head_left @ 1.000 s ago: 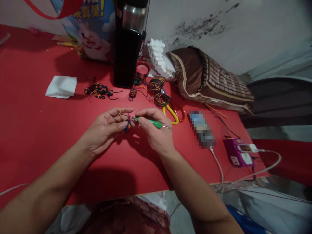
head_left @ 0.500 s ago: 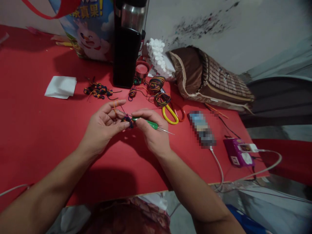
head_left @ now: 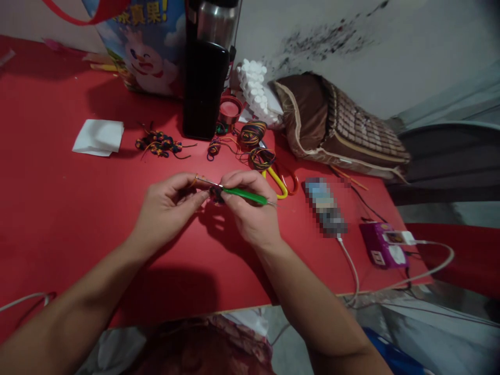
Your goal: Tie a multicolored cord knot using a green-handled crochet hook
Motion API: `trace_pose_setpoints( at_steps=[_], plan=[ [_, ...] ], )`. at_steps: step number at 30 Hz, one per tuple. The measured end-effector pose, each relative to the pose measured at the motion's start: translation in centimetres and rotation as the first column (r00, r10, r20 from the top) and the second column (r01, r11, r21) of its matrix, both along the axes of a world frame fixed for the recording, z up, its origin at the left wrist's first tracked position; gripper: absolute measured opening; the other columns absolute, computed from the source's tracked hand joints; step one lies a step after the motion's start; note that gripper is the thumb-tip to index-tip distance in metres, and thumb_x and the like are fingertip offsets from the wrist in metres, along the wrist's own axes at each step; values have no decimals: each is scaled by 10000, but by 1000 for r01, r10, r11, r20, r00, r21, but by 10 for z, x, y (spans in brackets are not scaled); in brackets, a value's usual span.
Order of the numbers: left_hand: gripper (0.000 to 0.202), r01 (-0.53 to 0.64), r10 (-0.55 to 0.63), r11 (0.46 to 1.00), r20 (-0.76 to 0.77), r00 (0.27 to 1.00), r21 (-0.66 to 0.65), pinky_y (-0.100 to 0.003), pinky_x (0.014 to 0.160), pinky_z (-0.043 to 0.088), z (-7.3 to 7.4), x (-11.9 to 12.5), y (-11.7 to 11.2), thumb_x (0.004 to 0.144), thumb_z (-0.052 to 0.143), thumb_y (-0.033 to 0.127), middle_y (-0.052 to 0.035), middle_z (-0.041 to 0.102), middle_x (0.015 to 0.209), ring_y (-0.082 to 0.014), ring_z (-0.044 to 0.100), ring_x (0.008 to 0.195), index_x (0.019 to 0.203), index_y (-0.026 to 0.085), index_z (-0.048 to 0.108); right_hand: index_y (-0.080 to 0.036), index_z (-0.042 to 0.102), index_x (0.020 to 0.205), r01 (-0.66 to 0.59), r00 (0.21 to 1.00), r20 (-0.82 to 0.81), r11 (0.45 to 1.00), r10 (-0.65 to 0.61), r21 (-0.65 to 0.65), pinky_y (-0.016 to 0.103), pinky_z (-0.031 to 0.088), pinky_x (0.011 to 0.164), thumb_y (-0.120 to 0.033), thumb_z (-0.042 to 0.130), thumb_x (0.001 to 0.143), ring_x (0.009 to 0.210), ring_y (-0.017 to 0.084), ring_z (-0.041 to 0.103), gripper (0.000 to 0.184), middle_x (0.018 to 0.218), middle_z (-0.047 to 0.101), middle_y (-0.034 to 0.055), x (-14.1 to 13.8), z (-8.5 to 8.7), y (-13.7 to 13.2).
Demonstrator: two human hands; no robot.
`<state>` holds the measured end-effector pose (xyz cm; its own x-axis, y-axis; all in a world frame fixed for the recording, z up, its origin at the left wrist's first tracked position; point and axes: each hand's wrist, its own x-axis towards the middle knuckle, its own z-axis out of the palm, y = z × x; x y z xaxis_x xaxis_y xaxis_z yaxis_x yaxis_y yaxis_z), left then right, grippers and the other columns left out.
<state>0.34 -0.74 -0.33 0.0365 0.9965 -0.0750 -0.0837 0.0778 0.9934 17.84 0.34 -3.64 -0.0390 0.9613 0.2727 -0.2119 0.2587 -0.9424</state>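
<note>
The right hand (head_left: 250, 208) is closed in a pinch around a green-handled hook (head_left: 246, 195), its thin metal shaft running left into a small dark knotted piece of multicoloured cord (head_left: 216, 194) that sits between the two hands, just above the table. The left hand (head_left: 167, 205) is curled with thumb and forefinger closed on that same piece, an orange strand looped over the forefinger tip. The knot is tiny and held only by fingertips, so a hard pull on the hook could, I judge, jerk it free or undo a loop; the pointed shaft also lies very close to the left fingertips and could prick them if it slips. The strand on the forefinger may slide off if tension drops. Beyond the hands, the red table (head_left: 50, 208) carries finished knotted cords (head_left: 158, 144), coils of cord (head_left: 255, 143), yellow-handled scissors (head_left: 278, 182), a folded white tissue (head_left: 99, 137), a tall black flask (head_left: 205, 78), a printed bag (head_left: 146, 44) and a brown woven cushion (head_left: 344, 127). To the right lie a blurred-out device (head_left: 325, 205) and a purple power block (head_left: 385, 245) with white cables trailing over the edge, which a sleeve or elbow could snag. Behind is a stained pale wall (head_left: 332, 36), dimly lit.
</note>
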Motion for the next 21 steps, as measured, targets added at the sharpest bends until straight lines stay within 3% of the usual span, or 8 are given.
trace_pose_setpoints(
  at_steps=[4,9,13,21],
  plan=[
    [63,-27,31,998,-71,997,55,-268,699,491,-3,-1,2,862,834,185,-10,761,779,-162,658,735,810,216,817,-313,815,951,-83,995,-61,995,80,-47,323,562,837,-179,806,868,905,157,693,158,955,743,-17,-2,-3,2],
    [124,-30,61,987,-198,978,157,-277,693,451,-5,-5,5,910,775,165,-2,711,768,-164,606,714,805,230,781,-295,805,806,-87,988,-145,980,61,-177,310,563,767,-192,823,765,819,151,659,113,851,713,-17,-5,3,4],
    [145,4,34,986,-226,974,164,-295,700,415,-4,-7,5,908,759,145,-9,696,780,-174,591,716,789,227,764,-288,792,772,-101,977,-206,977,61,-189,288,548,742,-172,819,750,771,128,627,122,845,696,-25,-6,5,4],
    [191,-72,144,966,-285,948,249,-311,739,374,-3,-9,5,832,773,55,7,615,720,-181,497,708,759,225,728,-288,791,784,-121,984,-147,984,101,-130,314,573,756,-214,840,789,800,151,668,88,869,729,-9,-6,1,2]
  ],
)
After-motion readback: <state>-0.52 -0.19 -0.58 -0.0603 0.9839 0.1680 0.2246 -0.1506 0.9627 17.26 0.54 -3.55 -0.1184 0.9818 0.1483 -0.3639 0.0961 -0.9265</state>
